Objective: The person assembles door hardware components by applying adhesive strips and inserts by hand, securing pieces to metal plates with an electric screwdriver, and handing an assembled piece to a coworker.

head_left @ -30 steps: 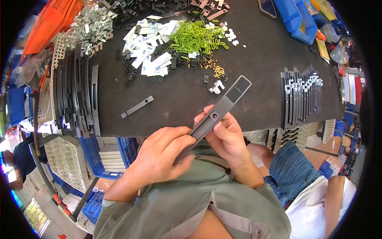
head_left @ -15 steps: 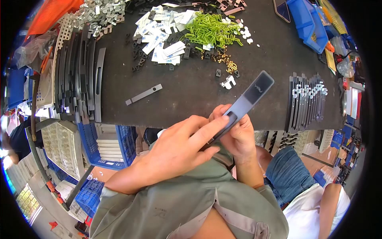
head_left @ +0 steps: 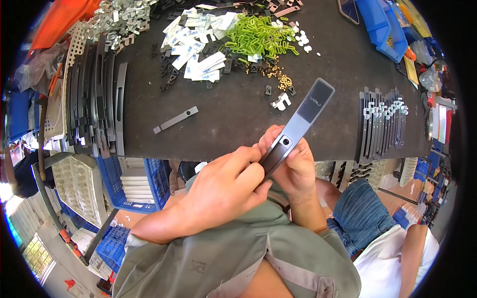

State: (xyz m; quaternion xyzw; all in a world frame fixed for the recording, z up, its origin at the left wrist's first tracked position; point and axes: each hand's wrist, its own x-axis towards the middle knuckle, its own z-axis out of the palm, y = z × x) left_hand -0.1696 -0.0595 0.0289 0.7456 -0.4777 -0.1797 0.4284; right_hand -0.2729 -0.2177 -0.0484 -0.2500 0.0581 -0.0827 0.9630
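A long grey metal handle (head_left: 298, 125) with a dark, lettered pad at its far end and a round black-centred hole slants up and away from me. My right hand (head_left: 296, 171) grips its lower part from the right and beneath, thumb along the edge. From the left, my left hand (head_left: 223, 184) is closed round the near end, its curled fingers hiding that end. Just beyond the handle's left side lies a bent silver metal clip (head_left: 281, 102). A flat grey strip with a hole (head_left: 176, 120) rests on the dark table (head_left: 218, 111) further left.
Several long dark bars (head_left: 120, 109) stand at the left, and clip-fitted strips (head_left: 382, 124) lie at the right. White adhesive pads (head_left: 211, 62), green rings (head_left: 258, 37) and brass pieces (head_left: 284, 82) are heaped at the back. A person in denim shorts (head_left: 358, 213) sits to my right.
The handle has turned so its broad face and hole show more. My left index finger has drawn back from the slot toward the near end. The view has shifted slightly.
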